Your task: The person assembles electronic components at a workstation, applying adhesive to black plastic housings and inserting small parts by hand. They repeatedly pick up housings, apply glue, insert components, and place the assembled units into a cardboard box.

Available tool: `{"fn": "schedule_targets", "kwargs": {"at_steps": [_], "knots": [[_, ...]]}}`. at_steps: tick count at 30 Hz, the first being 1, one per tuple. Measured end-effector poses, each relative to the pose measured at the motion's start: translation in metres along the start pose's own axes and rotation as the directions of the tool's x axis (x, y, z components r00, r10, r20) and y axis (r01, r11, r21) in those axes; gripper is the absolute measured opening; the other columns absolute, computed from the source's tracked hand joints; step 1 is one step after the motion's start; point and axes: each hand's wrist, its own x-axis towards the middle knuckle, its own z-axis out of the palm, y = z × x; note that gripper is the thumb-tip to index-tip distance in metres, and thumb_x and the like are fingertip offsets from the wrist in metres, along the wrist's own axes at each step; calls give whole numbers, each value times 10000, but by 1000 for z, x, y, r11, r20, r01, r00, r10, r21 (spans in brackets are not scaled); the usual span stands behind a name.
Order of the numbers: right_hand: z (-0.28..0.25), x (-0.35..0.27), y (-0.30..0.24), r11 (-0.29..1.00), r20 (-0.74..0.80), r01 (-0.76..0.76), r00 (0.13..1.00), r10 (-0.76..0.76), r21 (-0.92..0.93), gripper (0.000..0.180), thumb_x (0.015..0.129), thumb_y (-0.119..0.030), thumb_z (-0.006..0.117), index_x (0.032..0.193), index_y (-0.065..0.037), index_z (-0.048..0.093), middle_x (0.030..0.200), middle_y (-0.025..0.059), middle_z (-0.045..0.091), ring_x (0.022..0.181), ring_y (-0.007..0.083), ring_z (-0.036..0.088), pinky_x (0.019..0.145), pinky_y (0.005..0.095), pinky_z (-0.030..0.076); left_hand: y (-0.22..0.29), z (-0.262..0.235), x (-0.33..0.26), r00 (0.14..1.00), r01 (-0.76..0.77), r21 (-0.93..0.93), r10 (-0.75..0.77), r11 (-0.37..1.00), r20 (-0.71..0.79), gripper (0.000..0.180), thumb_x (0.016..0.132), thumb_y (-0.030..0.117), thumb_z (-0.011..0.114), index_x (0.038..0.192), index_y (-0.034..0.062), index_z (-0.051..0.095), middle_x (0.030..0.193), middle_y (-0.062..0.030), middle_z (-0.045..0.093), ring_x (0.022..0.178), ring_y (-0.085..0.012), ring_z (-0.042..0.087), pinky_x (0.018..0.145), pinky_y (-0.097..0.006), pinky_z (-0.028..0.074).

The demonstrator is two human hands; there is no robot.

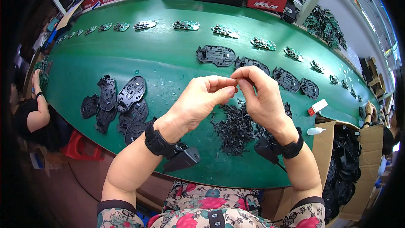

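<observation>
Above the middle of the green table, my left hand [196, 103] and my right hand [265, 101] meet at the fingertips. Both are closed in a pinch; whatever is between the fingers is too small to make out. Below them lies a heap of small black plastic parts [232, 133], partly hidden by my right hand and wrist. Just beyond my hands is a row of black mouse-shaped shells [216, 55], [287, 79], one partly covered by my right fingers. More black shells [131, 93] lie loosely stacked left of my left forearm.
A line of green circuit boards [185, 25] runs across the far side of the green table [168, 67]. Right of the heap are a small red-and-white box [317, 107] and a white bottle [315, 131]. A cardboard box [367, 164] of black parts stands at right. Other people's hands [37, 80] work at both ends.
</observation>
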Motion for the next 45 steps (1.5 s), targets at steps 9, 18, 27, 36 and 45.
{"fn": "schedule_targets", "kwargs": {"at_steps": [9,18,27,36,45], "knots": [[9,10,-4,950,-201,237,939,-278,-206,109,830,21,606,929,-23,602,954,134,573,901,291,581,774,356,475,-5,1,6,996,6,-477,39,879,86,246,937,182,607,1131,32,625,1067,-44,644,984,-135,605,928,-316,471],[11,21,4,827,-106,-140,967,233,544,125,841,-74,664,956,-24,671,931,41,643,837,107,585,736,258,459,14,-7,20,987,-139,-164,125,977,-97,190,885,169,682,1019,37,653,945,-31,665,866,-116,620,786,-268,505],[-9,74,40,900,-167,-282,921,351,333,264,846,-156,672,1033,30,662,938,63,669,855,104,589,766,250,474,34,-29,101,932,-203,539,330,818,-150,135,826,109,686,903,-1,683,834,-23,653,778,-88,583,712,-232,470],[0,111,110,835,-64,-492,868,492,-247,201,710,-175,691,866,-57,737,865,170,709,851,260,691,820,344,528,11,-44,178,933,232,912,189,339,-308,117,683,176,755,788,124,752,816,-74,712,796,-180,665,781,-331,519],[8,119,123,789,18,-532,826,564,-307,190,734,-120,721,892,-15,713,811,101,695,763,156,633,720,297,502,11,-44,189,918,330,898,124,292,-377,125,686,173,774,810,165,756,885,-57,717,902,-198,658,858,-361,481]]}}
